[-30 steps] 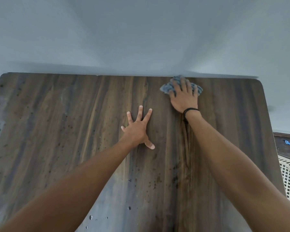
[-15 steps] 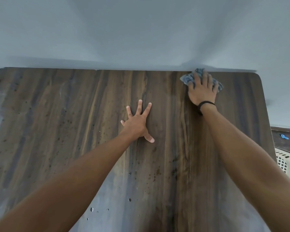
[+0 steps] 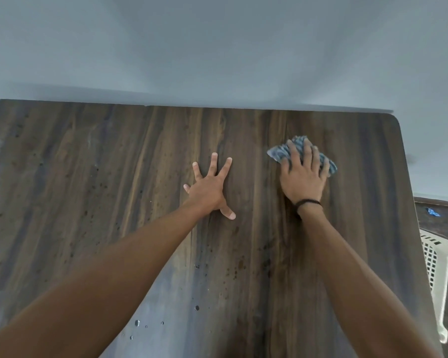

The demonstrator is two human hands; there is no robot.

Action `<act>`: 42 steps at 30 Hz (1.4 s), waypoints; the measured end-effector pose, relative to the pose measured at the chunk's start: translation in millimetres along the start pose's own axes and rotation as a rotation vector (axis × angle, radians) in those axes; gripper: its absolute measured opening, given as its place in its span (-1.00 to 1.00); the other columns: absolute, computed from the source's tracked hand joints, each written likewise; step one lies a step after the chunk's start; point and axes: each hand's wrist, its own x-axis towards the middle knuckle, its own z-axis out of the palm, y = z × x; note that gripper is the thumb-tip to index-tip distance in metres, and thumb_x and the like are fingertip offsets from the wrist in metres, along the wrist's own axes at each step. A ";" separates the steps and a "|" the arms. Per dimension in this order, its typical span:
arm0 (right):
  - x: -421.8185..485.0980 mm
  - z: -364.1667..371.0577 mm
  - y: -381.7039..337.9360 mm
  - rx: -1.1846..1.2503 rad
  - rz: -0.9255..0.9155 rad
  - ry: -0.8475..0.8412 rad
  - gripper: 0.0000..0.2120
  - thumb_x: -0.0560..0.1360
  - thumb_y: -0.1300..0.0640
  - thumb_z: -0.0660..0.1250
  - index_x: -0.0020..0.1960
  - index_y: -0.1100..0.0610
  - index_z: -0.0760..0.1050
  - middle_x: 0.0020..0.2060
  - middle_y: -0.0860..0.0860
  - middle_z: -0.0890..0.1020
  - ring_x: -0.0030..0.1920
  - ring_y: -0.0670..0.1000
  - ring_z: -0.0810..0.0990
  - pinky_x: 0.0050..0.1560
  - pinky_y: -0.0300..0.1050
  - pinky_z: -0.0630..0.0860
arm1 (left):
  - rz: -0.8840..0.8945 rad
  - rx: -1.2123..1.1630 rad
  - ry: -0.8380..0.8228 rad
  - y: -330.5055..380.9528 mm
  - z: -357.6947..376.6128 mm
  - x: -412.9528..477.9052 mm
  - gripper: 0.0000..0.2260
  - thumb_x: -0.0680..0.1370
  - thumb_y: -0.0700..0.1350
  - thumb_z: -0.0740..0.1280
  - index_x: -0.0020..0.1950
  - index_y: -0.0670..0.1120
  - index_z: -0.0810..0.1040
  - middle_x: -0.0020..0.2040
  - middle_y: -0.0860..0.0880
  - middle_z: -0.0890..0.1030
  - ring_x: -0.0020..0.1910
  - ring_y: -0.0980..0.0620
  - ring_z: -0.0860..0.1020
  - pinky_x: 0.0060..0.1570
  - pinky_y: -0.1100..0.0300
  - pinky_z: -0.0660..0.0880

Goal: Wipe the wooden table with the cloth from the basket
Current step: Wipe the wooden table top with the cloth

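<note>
Two hands, one cloth, one basket. My left hand lies flat on the counter near its middle, fingers spread and straight, grasping nothing. My right hand, a dark band at its wrist, presses extended fingers down on the bunched blue-grey cloth, which rests on the counter toward the far right corner. The counter is dark streaked wood, speckled, with water droplets near its front edge; a plain pale wall rises behind it. At far right, a white lattice basket stands beside the counter; its contents are out of sight.
</note>
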 end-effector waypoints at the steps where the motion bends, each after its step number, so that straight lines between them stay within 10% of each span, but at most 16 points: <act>1: 2.5 4.2 -11.3 -0.021 -0.026 -0.025 -0.49 0.67 -0.19 -0.06 0.61 -0.20 0.11 0.63 0.00 0.09 0.62 0.11 0.02 0.56 0.23 -0.17 | 0.002 0.000 -0.003 0.5 0.1 -0.5 0.39 0.15 0.18 0.68 0.54 0.29 -0.41 0.52 0.13 -0.52 0.52 -0.36 -0.38 0.29 -0.59 0.07; 4: 8.0 9.9 -20.4 -0.075 -0.265 -0.054 -0.52 0.67 -0.20 -0.04 0.59 -0.23 0.16 0.62 -0.03 0.13 0.62 0.08 0.06 0.57 0.19 -0.13 | 0.004 -0.001 -0.003 0.7 0.7 -2.5 0.39 0.16 0.17 0.68 0.54 0.29 -0.39 0.53 0.14 -0.51 0.52 -0.35 -0.38 0.29 -0.59 0.07; 8: 50.8 -1.3 -30.3 0.020 -0.015 -0.055 -0.50 0.68 -0.15 -0.04 0.61 -0.20 0.10 0.64 0.00 0.06 0.63 0.11 -0.02 0.57 0.24 -0.18 | 0.009 -0.005 -0.002 0.2 -0.5 -1.6 0.38 0.16 0.17 0.68 0.55 0.29 -0.39 0.53 0.14 -0.51 0.52 -0.35 -0.39 0.29 -0.59 0.07; 32: -8.8 13.8 -25.5 -0.089 -0.295 -0.055 -0.52 0.69 -0.18 -0.05 0.60 -0.21 0.13 0.62 -0.04 0.13 0.62 0.05 0.04 0.58 0.16 -0.13 | 0.008 -0.003 -0.004 -0.8 0.0 -2.9 0.40 0.14 0.18 0.68 0.54 0.31 -0.40 0.52 0.16 -0.52 0.53 -0.35 -0.38 0.29 -0.59 0.08; 36: -11.1 5.3 -20.5 -0.014 0.009 0.005 -0.51 0.69 -0.15 -0.03 0.61 -0.18 0.12 0.63 -0.02 0.11 0.62 0.07 0.01 0.58 0.20 -0.14 | 0.008 -0.013 -0.012 0.0 -1.5 -3.6 0.39 0.15 0.16 0.68 0.54 0.30 -0.40 0.51 0.16 -0.53 0.52 -0.34 -0.39 0.30 -0.58 0.07; 40: -37.9 12.8 -14.1 -0.069 -0.283 -0.062 -0.51 0.69 -0.19 -0.06 0.61 -0.23 0.08 0.63 -0.04 0.08 0.63 0.06 0.00 0.57 0.16 -0.18 | 0.006 -0.004 -0.015 1.3 -1.3 -4.1 0.38 0.16 0.16 0.68 0.54 0.30 -0.40 0.52 0.15 -0.52 0.53 -0.34 -0.39 0.31 -0.58 0.08; 42: -34.7 4.0 -1.1 -0.037 -0.124 -0.022 -0.52 0.69 -0.18 -0.04 0.60 -0.22 0.10 0.63 -0.03 0.10 0.62 0.08 0.02 0.58 0.19 -0.14 | 0.009 -0.003 -0.013 -0.1 -1.4 -3.7 0.38 0.16 0.17 0.68 0.54 0.30 -0.40 0.52 0.15 -0.53 0.53 -0.34 -0.38 0.30 -0.58 0.08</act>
